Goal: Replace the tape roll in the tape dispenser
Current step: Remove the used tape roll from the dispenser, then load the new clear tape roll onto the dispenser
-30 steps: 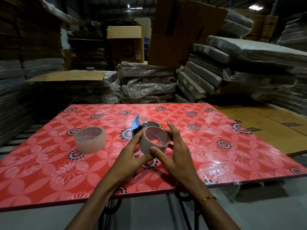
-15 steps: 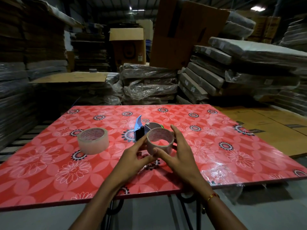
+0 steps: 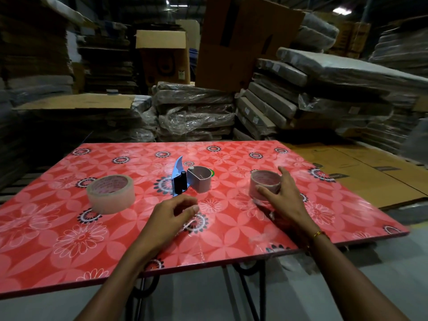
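A tape dispenser (image 3: 190,181) with a blue blade guard and grey hub lies at the middle of the red flowered table (image 3: 69,239). A full, thick tape roll (image 3: 111,191) sits on the table to its left. My right hand (image 3: 282,200) grips a thin, nearly spent tape roll (image 3: 262,184) at the table's right side, the roll standing at or just above the surface. My left hand (image 3: 173,212) hovers just in front of the dispenser, fingers loosely curled, holding nothing.
Plastic-wrapped bundles (image 3: 194,112) and cardboard boxes (image 3: 162,54) are stacked behind the table. Flat cardboard sheets (image 3: 359,167) lie on the floor to the right. The table's near edge runs across the lower frame, with metal legs below it.
Both hands held the thin roll in front of the dispenser before. Now my right hand has carried it to the right, and my left hand has let go.
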Motion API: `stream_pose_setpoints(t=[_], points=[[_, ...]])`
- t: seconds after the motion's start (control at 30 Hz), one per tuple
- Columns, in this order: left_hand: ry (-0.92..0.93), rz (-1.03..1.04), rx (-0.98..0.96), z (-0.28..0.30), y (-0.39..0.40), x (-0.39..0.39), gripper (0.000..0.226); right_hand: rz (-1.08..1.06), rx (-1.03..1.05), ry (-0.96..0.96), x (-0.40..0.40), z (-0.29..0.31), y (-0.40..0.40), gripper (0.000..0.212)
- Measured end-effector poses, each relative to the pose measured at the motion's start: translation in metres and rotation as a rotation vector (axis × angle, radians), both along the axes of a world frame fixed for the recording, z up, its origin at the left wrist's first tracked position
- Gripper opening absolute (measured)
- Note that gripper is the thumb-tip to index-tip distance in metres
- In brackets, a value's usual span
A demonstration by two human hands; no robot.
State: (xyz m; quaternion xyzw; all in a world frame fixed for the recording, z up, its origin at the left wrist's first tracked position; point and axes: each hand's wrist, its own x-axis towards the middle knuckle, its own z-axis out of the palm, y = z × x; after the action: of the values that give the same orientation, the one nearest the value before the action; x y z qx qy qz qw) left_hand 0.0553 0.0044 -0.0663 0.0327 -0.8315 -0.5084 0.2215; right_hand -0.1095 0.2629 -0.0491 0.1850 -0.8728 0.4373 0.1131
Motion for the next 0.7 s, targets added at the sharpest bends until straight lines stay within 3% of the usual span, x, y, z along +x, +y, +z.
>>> stream_pose_setpoints(t=[0.33, 0.43, 0.57, 0.7], points=[[-0.001, -0.004, 0.004, 0.001, 0.000, 0.000, 0.011, -0.017, -0.014, -0.095, -0.011, -0.008, 0.013, 0.093], [0.001, -0.002, 0.012, 0.000, 0.000, -0.001, 0.011, -0.068, 0.092, 0.019, -0.004, -0.005, 0.012, 0.092], [0.020, 0.002, 0.008, 0.000, 0.000, -0.001, 0.010, -0.100, 0.186, 0.340, 0.020, 0.009, 0.000, 0.064], [0.037, 0.022, 0.011, 0.001, 0.001, 0.001, 0.009, 0.129, -0.039, 0.354, 0.058, 0.013, -0.040, 0.029]])
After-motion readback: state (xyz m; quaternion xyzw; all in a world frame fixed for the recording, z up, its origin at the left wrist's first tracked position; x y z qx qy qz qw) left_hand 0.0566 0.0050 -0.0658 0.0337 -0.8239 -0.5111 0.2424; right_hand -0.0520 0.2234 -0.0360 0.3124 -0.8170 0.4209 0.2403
